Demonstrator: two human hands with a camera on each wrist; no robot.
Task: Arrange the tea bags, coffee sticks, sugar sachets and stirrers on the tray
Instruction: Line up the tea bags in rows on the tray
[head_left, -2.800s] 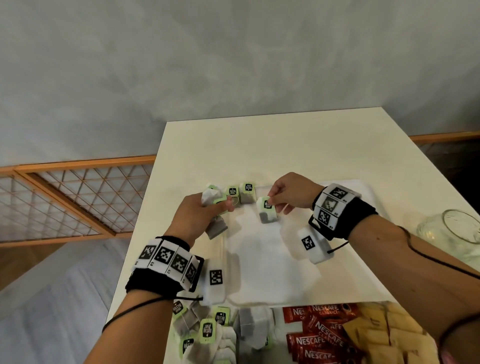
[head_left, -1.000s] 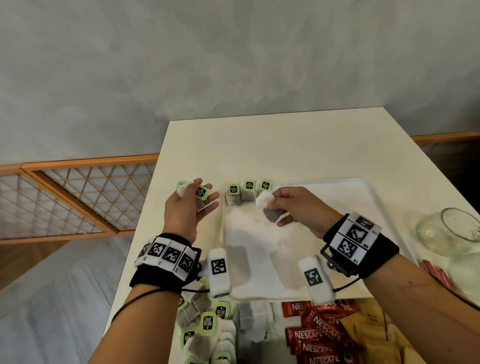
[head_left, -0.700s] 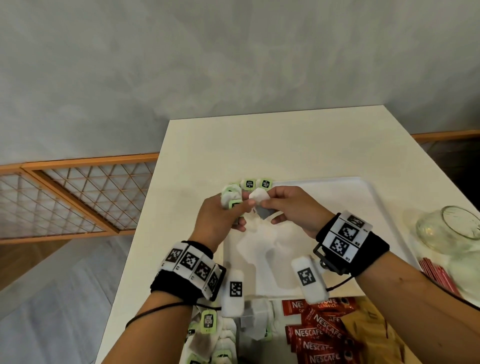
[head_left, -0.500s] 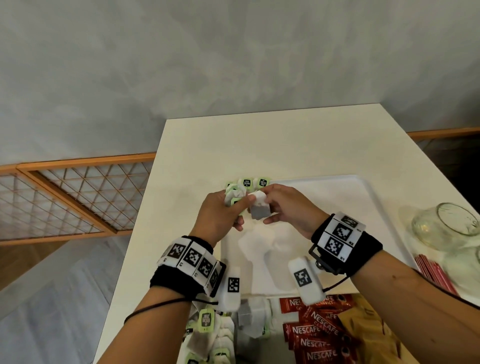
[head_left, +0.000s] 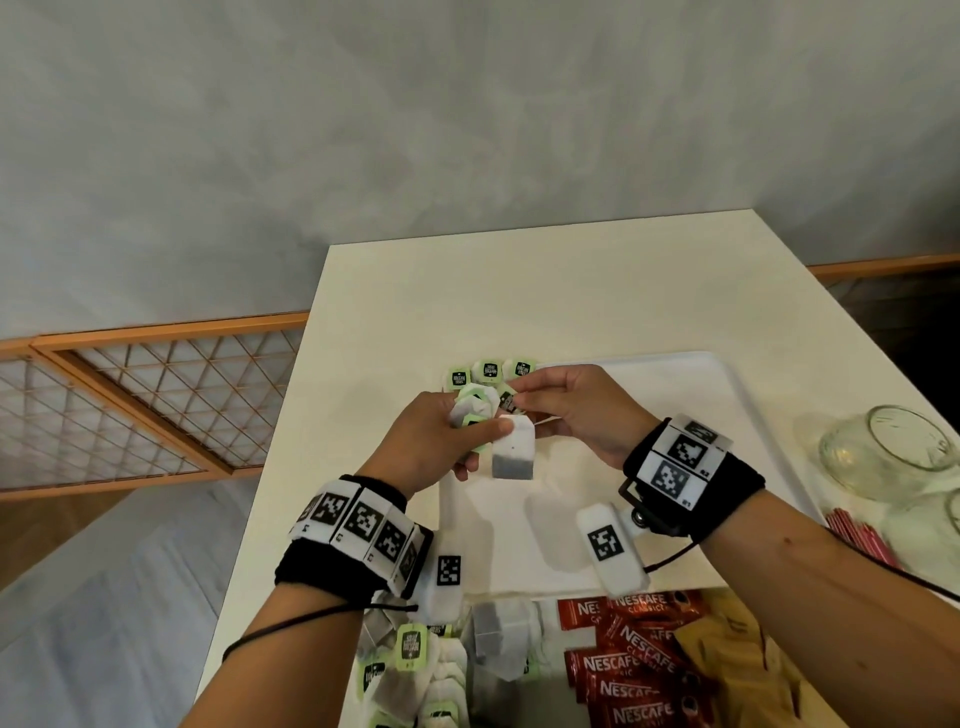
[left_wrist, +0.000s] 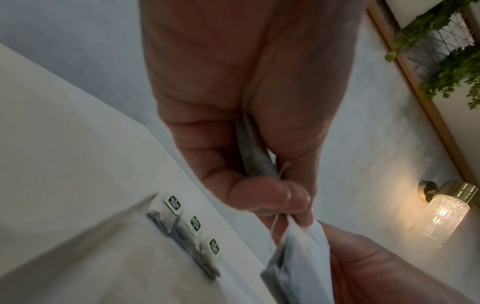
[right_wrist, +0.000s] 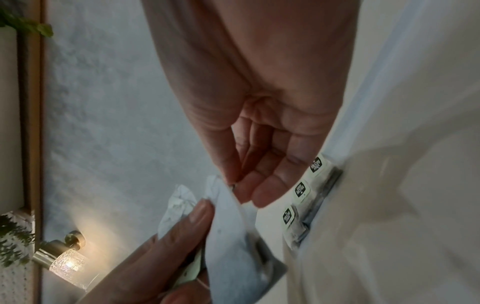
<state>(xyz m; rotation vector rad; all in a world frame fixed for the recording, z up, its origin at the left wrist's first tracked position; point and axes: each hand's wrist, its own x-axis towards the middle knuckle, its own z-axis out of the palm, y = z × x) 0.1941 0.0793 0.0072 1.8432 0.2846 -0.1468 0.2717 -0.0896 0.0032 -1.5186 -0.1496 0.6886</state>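
Left hand (head_left: 435, 438) fingers curled round tea bag bundle (head_left: 475, 410); right hand (head_left: 574, 410) fingers pinch hanging tea bag (head_left: 512, 456) tag.

Cream table (head_left: 571, 291) carries it all. White tray (head_left: 737, 384) sits mid-table, landmark. At tray's far-left corner, three green-tagged tea bags (head_left: 488, 370) in row, propped on rim. Just beyond tray's near edge: loose tea bag heap (head_left: 467, 660) left, red coffee sticks (head_left: 623, 665) beside it, tan sugar sachets (head_left: 727, 649) right of those. Right of tray: glass jar (head_left: 883, 452) on its side, red stirrers (head_left: 857, 540) near it.
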